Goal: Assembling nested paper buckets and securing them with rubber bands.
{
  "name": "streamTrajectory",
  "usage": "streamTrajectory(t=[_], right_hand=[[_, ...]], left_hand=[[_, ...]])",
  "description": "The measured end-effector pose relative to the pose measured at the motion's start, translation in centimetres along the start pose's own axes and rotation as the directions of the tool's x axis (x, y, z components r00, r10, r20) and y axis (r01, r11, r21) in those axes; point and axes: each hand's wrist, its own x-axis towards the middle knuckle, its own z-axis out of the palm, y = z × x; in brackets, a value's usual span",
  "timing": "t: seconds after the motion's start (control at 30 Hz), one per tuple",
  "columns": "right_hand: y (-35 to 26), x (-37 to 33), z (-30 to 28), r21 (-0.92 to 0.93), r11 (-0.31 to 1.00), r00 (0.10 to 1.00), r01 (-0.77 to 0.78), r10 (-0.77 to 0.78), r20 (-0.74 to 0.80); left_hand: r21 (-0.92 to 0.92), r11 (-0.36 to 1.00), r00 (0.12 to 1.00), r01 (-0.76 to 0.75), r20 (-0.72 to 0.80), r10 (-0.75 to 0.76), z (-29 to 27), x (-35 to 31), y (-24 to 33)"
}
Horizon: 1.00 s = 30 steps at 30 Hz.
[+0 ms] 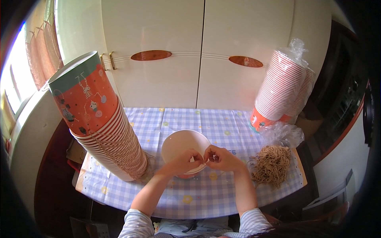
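Note:
A white-lined paper bucket [186,139] stands mouth-up in front of me, with a bit of its orange outside showing below the near rim. Over the right part of that rim, my left hand [185,160] and my right hand [222,159] meet, fingertips almost touching. Both hands are closed in a pinch. Something small and pale shows between the fingertips, too small to name. To the right of my right hand lies a heap of tan twine cords [272,166].
At left leans a tall stack of nested buckets [113,148] with cords hanging along it, topped by an orange-and-green bucket [89,97]. Plastic-wrapped bucket stacks [281,85] stand at the back right, beside a crumpled clear bag [282,134]. A checked cloth [151,119] covers the table before white cabinets [158,87].

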Motion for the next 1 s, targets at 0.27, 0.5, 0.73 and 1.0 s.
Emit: streamTrajectory(t=[0.27,0.5,0.73,1.0], right_hand=[[0.4,0.1,0.2,0.014,1.000,0.999,-0.016,0.017,-0.032],[0.2,0.0,0.1,0.107,0.994,0.999,-0.034,0.038,-0.036],[0.3,0.1,0.2,0.125,0.991,0.998,-0.045,0.051,-0.045],[-0.2,-0.1,0.2,-0.017,1.000,0.998,-0.022,0.021,-0.066]], left_hand=[[0.034,0.999,1.000,-0.007,0.010,0.007,0.1,0.1,-0.3],[0.069,0.998,0.997,0.003,-0.071,0.002,0.2,-0.1,0.4],[0.185,0.980,0.995,-0.075,-0.044,0.084,0.4,0.2,-0.5],[0.115,0.991,0.997,-0.066,-0.020,0.068,0.3,0.2,-0.5]])
